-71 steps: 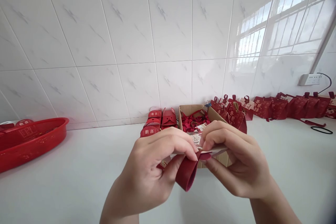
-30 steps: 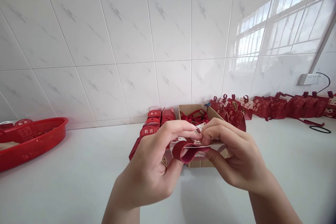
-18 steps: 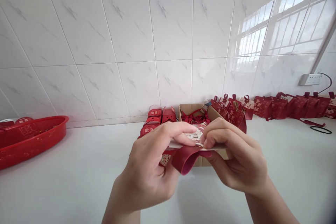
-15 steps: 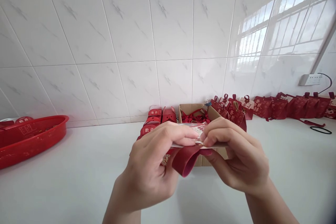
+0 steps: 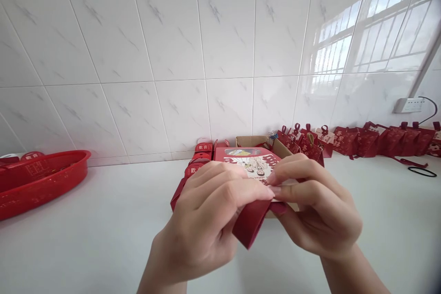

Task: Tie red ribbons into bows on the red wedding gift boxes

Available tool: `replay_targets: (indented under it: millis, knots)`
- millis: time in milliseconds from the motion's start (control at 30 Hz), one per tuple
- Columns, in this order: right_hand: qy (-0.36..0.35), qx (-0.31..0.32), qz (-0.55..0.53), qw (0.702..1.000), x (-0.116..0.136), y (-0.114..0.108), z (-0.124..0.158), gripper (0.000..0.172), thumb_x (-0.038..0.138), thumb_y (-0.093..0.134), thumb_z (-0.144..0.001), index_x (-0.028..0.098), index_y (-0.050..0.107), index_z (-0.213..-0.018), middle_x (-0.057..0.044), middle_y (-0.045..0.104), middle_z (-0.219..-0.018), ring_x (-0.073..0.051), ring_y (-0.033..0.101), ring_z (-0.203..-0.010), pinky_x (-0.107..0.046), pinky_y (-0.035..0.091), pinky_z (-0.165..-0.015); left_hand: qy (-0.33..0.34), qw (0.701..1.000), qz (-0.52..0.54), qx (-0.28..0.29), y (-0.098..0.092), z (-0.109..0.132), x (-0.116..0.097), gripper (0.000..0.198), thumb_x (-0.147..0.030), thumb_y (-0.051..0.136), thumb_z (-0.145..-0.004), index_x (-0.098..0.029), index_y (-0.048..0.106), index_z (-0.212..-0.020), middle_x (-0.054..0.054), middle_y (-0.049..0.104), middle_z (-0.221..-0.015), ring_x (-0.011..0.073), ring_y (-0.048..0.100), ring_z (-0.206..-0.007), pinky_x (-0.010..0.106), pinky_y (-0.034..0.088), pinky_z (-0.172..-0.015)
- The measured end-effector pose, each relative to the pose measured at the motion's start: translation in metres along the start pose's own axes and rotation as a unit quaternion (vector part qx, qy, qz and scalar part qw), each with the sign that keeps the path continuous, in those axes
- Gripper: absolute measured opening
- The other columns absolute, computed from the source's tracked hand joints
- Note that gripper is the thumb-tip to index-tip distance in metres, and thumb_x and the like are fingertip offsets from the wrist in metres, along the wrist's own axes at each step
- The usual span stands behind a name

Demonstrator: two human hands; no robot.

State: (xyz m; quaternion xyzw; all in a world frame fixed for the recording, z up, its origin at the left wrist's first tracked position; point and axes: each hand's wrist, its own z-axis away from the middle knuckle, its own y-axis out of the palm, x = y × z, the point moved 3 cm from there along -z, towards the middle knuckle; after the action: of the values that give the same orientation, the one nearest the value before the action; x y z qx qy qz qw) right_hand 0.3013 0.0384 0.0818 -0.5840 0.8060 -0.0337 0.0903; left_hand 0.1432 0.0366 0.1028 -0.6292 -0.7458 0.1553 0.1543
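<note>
In front of me, both hands hold a red gift box [image 5: 215, 154] with an oval window and a white card [image 5: 255, 164] bearing a drawn couple on its face. My left hand [image 5: 206, 220] is closed round its left side, its fingertips pressing at the near edge. A dark red ribbon [image 5: 250, 227] loops out below those fingers. My right hand [image 5: 317, 206] pinches the near right edge, thumb below and fingers above, close to the ribbon's tail. The fingers cover the spot where ribbon and box meet.
Behind the hands stands an open cardboard box [image 5: 284, 148], with red boxes [image 5: 203, 148] to its left. A red basin [image 5: 65, 188] sits at far left. Several ribbon-looped red boxes [image 5: 367, 142] line the wall at right, near a black ring [image 5: 422, 172].
The held box has tilted so its printed face and window now show. The ribbon loop has shifted slightly right and down and looks flatter. Both hands have moved a little to the right.
</note>
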Motion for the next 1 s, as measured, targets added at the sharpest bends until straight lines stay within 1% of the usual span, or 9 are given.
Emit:
replay_targets:
  millis: [167,300,433,500,600,667,733,867,1000]
  knots:
    - [-0.005,-0.018,0.009,1.000,0.003,0.000,0.001,0.031,-0.011,0.055,-0.068,0.014,0.057,-0.084,-0.006,0.055,-0.084,-0.017,0.053,-0.076,-0.034,0.047,-0.058,0.002,1.000,-0.003,0.006,0.002,0.001,-0.002,0.041,0.010,0.053,-0.072,-0.016,0.058,-0.104,0.003,0.066,-0.084,0.0162,0.057,-0.081,0.031,0.051,-0.071]
    - [0.011,-0.020,0.026,0.999,0.001,0.000,0.003,0.029,-0.009,0.055,-0.070,0.017,0.057,-0.083,-0.005,0.055,-0.084,-0.017,0.054,-0.075,-0.034,0.047,-0.059,-0.049,0.998,0.003,0.029,0.003,0.003,0.002,0.043,0.006,0.053,-0.076,-0.018,0.054,-0.110,0.003,0.066,-0.092,0.0155,0.060,-0.087,0.030,0.052,-0.079]
    - [0.124,0.004,0.011,0.992,-0.008,0.004,0.005,0.020,0.001,0.061,-0.076,0.019,0.057,-0.084,-0.004,0.059,-0.086,-0.016,0.058,-0.077,-0.029,0.049,-0.060,-0.155,0.987,0.009,0.049,0.001,0.005,0.014,0.053,0.000,0.054,-0.080,-0.022,0.042,-0.126,0.002,0.065,-0.094,0.0144,0.063,-0.091,0.025,0.053,-0.079]
    - [0.214,0.023,-0.015,0.976,-0.014,0.008,0.006,0.014,0.009,0.066,-0.078,0.019,0.057,-0.082,-0.004,0.061,-0.085,-0.014,0.059,-0.078,-0.026,0.050,-0.062,-0.214,0.974,0.020,0.076,0.000,0.005,0.021,0.051,-0.005,0.055,-0.082,-0.022,0.041,-0.127,0.002,0.065,-0.096,0.0140,0.063,-0.093,0.023,0.053,-0.079]
    - [0.338,0.039,-0.059,0.938,-0.020,0.012,0.008,0.012,0.021,0.070,-0.078,0.019,0.058,-0.078,-0.002,0.064,-0.084,-0.013,0.060,-0.077,-0.024,0.050,-0.066,-0.276,0.954,0.042,0.108,-0.005,0.005,0.026,0.041,-0.011,0.058,-0.083,-0.021,0.046,-0.121,0.003,0.065,-0.106,0.0141,0.061,-0.101,0.023,0.051,-0.088]
    - [0.409,0.045,-0.089,0.907,-0.022,0.013,0.010,0.014,0.028,0.070,-0.078,0.018,0.060,-0.077,-0.002,0.064,-0.083,-0.013,0.060,-0.076,-0.023,0.050,-0.065,-0.301,0.946,0.057,0.103,-0.008,0.005,0.029,0.035,-0.014,0.059,-0.084,-0.021,0.050,-0.118,0.003,0.064,-0.110,0.0142,0.060,-0.105,0.023,0.050,-0.092]
    - [0.468,0.057,-0.122,0.874,-0.023,0.013,0.012,0.016,0.032,0.070,-0.078,0.019,0.062,-0.080,-0.001,0.065,-0.081,-0.012,0.059,-0.072,-0.022,0.049,-0.062,-0.322,0.940,0.070,0.083,-0.010,0.004,0.030,0.028,-0.017,0.060,-0.085,-0.022,0.054,-0.112,0.002,0.066,-0.106,0.0127,0.062,-0.100,0.021,0.052,-0.086]
    - [0.530,0.086,-0.162,0.828,-0.025,0.015,0.015,0.015,0.030,0.072,-0.075,0.018,0.064,-0.081,0.001,0.064,-0.074,-0.010,0.057,-0.064,-0.020,0.046,-0.057,-0.341,0.935,0.078,0.051,-0.006,0.004,0.034,0.015,-0.017,0.058,-0.087,-0.023,0.059,-0.101,-0.001,0.068,-0.092,0.0093,0.064,-0.085,0.016,0.053,-0.071]
    - [0.532,0.134,-0.199,0.812,-0.028,0.021,0.016,0.017,0.027,0.069,-0.077,0.021,0.068,-0.093,0.000,0.068,-0.081,-0.014,0.063,-0.075,-0.023,0.050,-0.064,-0.339,0.937,0.070,0.052,0.001,0.006,0.036,0.015,-0.013,0.055,-0.086,-0.021,0.060,-0.097,-0.002,0.067,-0.085,0.0093,0.065,-0.078,0.016,0.054,-0.065]
